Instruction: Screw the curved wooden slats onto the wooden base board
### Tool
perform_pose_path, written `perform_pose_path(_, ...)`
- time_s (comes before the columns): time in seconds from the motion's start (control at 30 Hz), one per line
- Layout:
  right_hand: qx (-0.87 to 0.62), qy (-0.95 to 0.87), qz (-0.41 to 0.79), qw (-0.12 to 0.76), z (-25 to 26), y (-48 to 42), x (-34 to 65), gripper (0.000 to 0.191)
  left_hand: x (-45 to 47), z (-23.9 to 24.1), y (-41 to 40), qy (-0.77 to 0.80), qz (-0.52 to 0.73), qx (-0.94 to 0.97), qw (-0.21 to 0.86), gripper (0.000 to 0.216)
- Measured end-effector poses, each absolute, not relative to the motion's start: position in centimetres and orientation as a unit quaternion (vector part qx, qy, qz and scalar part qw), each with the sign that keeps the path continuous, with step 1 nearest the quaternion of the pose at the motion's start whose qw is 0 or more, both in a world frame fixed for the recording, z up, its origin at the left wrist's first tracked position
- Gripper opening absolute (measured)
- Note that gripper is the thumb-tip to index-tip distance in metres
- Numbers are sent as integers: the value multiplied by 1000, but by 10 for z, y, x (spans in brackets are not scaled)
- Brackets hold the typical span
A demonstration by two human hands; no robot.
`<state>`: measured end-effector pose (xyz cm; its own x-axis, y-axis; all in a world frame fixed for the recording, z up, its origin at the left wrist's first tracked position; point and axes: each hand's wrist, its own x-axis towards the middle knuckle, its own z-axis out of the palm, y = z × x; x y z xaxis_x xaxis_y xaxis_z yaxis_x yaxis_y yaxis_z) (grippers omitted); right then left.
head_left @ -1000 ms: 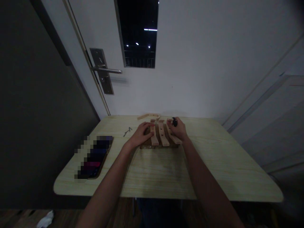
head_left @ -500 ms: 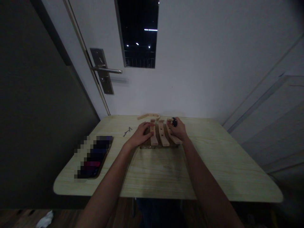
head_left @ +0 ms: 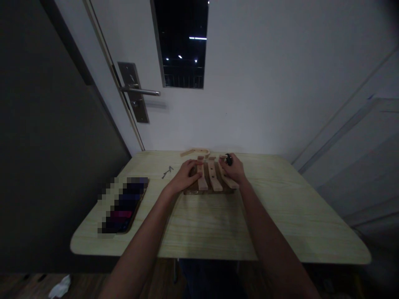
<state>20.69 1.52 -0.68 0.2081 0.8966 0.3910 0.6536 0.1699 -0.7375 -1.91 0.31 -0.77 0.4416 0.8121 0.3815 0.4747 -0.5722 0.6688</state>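
Note:
A wooden assembly (head_left: 212,179) of three pale slats on a darker board lies at the far middle of the light wood table (head_left: 218,224). My left hand (head_left: 186,176) rests on its left side, fingers curled over the left slat. My right hand (head_left: 233,169) sits on the right slat and pinches a small black tool (head_left: 229,159) at the slat's far end.
A curved wooden piece (head_left: 195,152) lies just behind the assembly by the wall. A few small dark screws (head_left: 167,172) lie to the left. A blurred-out phone (head_left: 123,206) rests near the table's left edge. A door with a metal handle (head_left: 140,91) stands behind.

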Motion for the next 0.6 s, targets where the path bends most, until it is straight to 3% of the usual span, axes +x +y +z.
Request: perform_pose_path(0.6, -624, -618, 139, 457, -8, 15, 208, 28, -17, -2, 1, 388, 382, 797, 262, 30)
